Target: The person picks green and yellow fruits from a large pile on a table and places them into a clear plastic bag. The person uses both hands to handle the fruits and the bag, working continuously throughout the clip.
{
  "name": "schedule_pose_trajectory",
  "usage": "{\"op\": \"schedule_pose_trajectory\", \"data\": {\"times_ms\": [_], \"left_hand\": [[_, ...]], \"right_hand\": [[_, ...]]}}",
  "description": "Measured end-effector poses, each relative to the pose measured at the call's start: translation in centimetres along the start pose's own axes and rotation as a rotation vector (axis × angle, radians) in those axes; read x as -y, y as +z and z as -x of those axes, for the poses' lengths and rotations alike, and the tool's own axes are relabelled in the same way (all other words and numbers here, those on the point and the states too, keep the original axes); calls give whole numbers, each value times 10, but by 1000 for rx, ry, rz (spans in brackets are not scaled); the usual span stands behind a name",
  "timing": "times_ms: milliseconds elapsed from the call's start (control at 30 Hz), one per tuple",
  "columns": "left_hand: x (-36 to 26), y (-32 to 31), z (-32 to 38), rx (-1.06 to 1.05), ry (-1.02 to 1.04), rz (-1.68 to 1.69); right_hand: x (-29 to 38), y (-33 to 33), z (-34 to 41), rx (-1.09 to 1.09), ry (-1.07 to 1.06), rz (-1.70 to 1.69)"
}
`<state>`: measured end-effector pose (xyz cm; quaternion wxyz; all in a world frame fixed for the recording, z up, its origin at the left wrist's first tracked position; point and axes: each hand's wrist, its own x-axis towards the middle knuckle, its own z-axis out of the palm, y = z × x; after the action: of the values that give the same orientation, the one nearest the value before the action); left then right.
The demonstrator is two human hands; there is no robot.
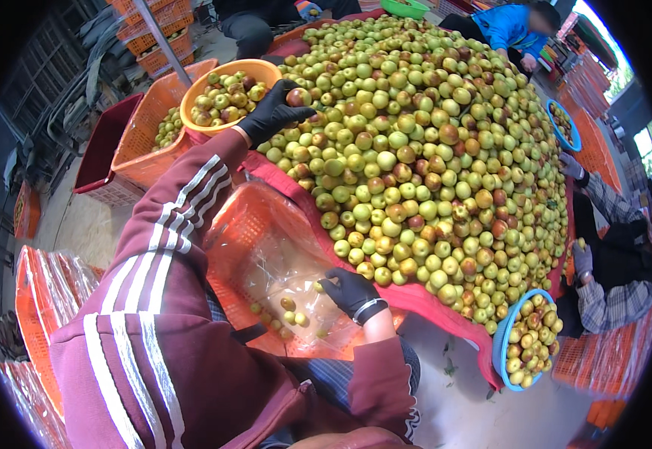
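My left hand (274,112), in a black glove, has a reddish jujube (298,97) between its thumb and fingers. It is at the right rim of an orange bowl (190,115) of jujubes, beside a large heap of green and red-brown jujubes (393,163). My right hand (354,294), also black-gloved, is above an orange crate (230,238) before me. A yellow-green jujube (318,286) shows at its fingertips, partly hidden by them. Clear plastic film (281,264) lines the crate, and several jujubes (289,317) lie at its bottom.
Red cloth (416,297) edges the heap. Blue bowls (500,342) of jujubes sit at its right side. Orange (129,160) and dark red crates (82,182) stand at left, with a metal pole (160,39) behind. Other people (612,252) work around the heap.
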<state>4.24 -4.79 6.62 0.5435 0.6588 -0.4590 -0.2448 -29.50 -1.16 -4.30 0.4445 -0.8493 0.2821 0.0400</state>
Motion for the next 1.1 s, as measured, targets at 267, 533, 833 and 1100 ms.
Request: {"op": "schedule_pose_trajectory", "data": {"times_ms": [267,533,833,1100], "left_hand": [[-6,-12,18,262,-230,623],[91,-83,-18,-370,-202,228],[140,-108,-28,-412,124,-1161],[91,-37,-25,-373,513,-950]], "right_hand": [[-4,2,-3,27,5,3],[-7,7,-5,57,29,-30],[-7,4,-9,62,67,0],[-1,5,-9,86,59,-14]]}}
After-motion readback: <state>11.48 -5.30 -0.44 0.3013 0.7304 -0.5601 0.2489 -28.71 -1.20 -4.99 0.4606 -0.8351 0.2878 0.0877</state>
